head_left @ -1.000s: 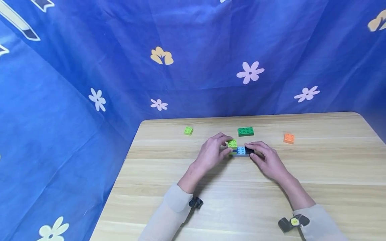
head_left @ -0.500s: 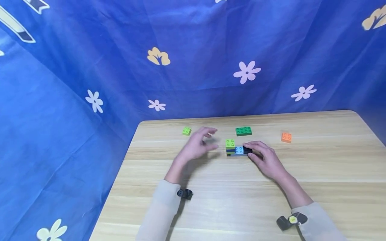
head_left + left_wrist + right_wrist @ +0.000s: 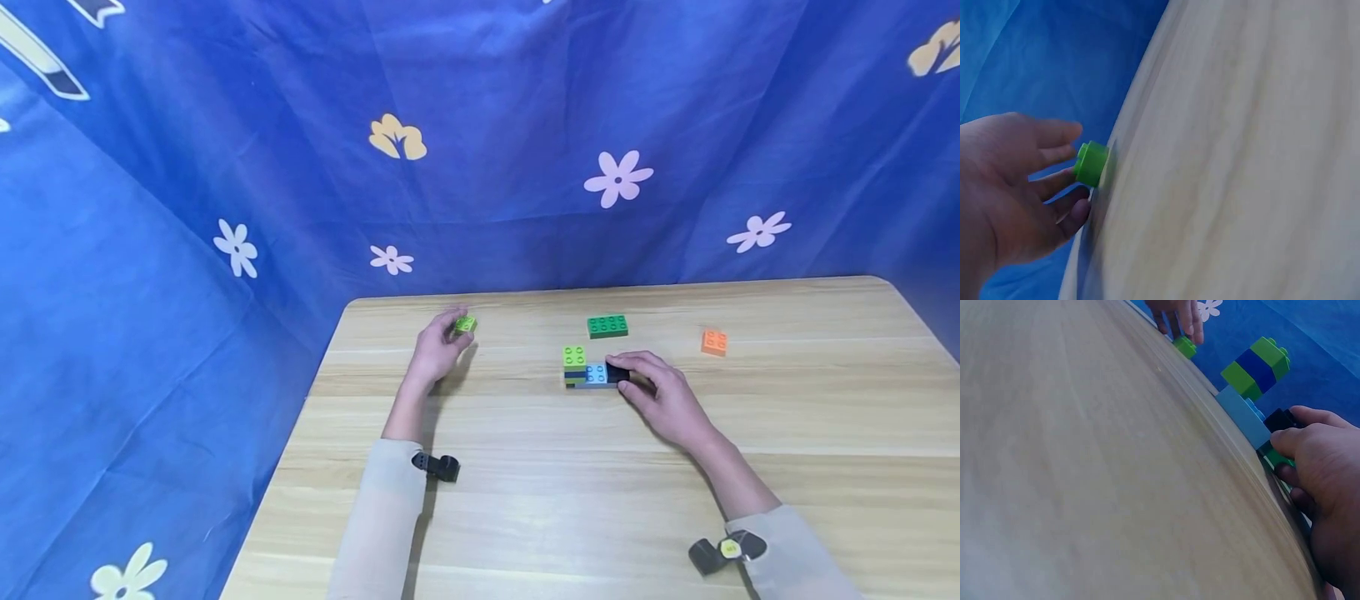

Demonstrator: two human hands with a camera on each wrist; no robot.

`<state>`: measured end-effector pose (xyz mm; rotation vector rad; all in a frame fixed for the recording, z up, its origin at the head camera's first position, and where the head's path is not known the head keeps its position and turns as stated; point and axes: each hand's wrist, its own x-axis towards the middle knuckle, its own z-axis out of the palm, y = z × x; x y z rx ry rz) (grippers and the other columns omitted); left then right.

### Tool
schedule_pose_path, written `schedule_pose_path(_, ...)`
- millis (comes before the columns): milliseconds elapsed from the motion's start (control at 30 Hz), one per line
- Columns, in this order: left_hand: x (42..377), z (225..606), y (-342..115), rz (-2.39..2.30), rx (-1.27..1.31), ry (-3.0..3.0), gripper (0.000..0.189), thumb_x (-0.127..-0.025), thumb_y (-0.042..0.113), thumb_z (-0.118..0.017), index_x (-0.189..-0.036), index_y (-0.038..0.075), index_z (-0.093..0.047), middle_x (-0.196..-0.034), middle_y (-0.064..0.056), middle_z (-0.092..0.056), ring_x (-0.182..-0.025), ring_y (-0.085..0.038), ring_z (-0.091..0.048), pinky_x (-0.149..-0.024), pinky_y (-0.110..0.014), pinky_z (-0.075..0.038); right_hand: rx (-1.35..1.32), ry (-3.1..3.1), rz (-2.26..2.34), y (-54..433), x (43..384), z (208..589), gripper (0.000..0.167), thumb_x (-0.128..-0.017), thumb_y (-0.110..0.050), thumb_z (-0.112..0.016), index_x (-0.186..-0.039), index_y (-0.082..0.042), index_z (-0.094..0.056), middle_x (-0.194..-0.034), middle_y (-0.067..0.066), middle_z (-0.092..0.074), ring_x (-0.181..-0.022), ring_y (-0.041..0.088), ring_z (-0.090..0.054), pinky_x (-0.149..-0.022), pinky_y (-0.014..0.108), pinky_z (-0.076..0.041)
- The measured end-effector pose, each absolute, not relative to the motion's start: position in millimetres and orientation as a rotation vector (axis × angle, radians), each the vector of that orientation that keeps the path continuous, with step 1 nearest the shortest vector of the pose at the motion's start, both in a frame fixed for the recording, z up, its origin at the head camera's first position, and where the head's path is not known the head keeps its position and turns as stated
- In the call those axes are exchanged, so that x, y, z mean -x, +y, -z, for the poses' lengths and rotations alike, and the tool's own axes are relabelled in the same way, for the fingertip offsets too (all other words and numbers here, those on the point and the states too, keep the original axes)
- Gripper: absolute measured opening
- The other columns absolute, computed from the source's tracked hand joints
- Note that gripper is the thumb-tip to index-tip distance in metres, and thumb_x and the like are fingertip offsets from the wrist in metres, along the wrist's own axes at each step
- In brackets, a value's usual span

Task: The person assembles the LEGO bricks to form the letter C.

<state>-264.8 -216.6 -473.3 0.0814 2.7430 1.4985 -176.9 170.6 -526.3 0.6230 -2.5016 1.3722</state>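
Observation:
My left hand [image 3: 437, 346] is at a small lime-green toy building brick [image 3: 466, 324] near the table's far edge. Thumb and fingers lie spread around this brick [image 3: 1091, 164] in the left wrist view, without a visible pinch. With thumb and fingers, my right hand [image 3: 663, 402] pinches a black brick [image 3: 617, 373] on the right end of a built piece. A light blue brick [image 3: 596, 373] forms its low middle. On its left end rises a stack of lime, dark blue and lime bricks [image 3: 1256, 367]. Green shows below the black brick; whether it is joined cannot be told.
Behind the built piece a dark green brick [image 3: 607, 326] lies on the wooden table [image 3: 525, 500]. An orange brick [image 3: 714, 342] lies farther right. Blue patterned cloth [image 3: 495, 167] hangs behind the table and along its left side.
My left hand has let go of the stack's lime brick and moved left to the lone lime brick. The right hand keeps its hold on the black brick.

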Motion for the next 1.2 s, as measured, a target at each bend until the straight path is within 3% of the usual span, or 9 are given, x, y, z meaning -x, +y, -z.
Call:
schedule_pose_path(233, 265.3, 477.9, -215.9, -1.350, -0.066, 2.843, 0.043, -0.095, 0.002, -0.076, -0.136, 0.002, -0.068, -0.141, -0.020, -0.059, -0.126, -0.036, -0.061, -0.110, -0.044, -0.051, -0.615, -2.506, -1.381, 170.8, 176.5, 525.7, 0.045, -0.097, -0.002, -0.075, -0.139, -0.018, -0.070, -0.137, -0.001, -0.068, -0.131, 0.025, -0.060, -0.110, 0.009, -0.037)
schedule_pose_path(567, 262.4, 474.4, -217.8, -1.303, -0.019, 2.838, 0.051, -0.086, -0.007, -0.079, -0.135, 0.002, -0.069, -0.135, -0.020, -0.062, -0.121, -0.036, -0.064, -0.105, -0.045, -0.055, -0.612, -2.512, -1.394, 170.7, 176.0, 524.9, 0.045, -0.098, -0.002, -0.074, -0.140, -0.018, -0.069, -0.137, -0.002, -0.067, -0.131, 0.025, -0.060, -0.110, 0.009, -0.037)
schedule_pose_path(767, 260.9, 471.4, -217.0, -1.286, -0.024, 2.845, 0.044, -0.087, -0.001, -0.083, -0.130, 0.003, -0.072, -0.124, -0.018, -0.064, -0.114, -0.033, -0.065, -0.101, -0.043, -0.056, -0.613, -2.514, -1.392, 170.7, 176.3, 524.0, 0.045, -0.098, -0.002, -0.074, -0.140, -0.019, -0.069, -0.137, -0.001, -0.067, -0.132, 0.025, -0.060, -0.109, 0.008, -0.037)
schedule_pose_path(1200, 240.6, 431.0, -177.6, -1.443, -0.372, 2.723, 0.042, -0.089, 0.009, -0.086, -0.129, 0.007, -0.073, -0.124, -0.010, -0.072, -0.108, -0.027, -0.069, -0.090, -0.037, -0.062, -0.619, -2.506, -1.403, 171.3, 176.3, 524.3, 0.045, -0.098, -0.002, -0.074, -0.140, -0.017, -0.069, -0.137, 0.000, -0.067, -0.131, 0.026, -0.060, -0.108, 0.008, -0.038)
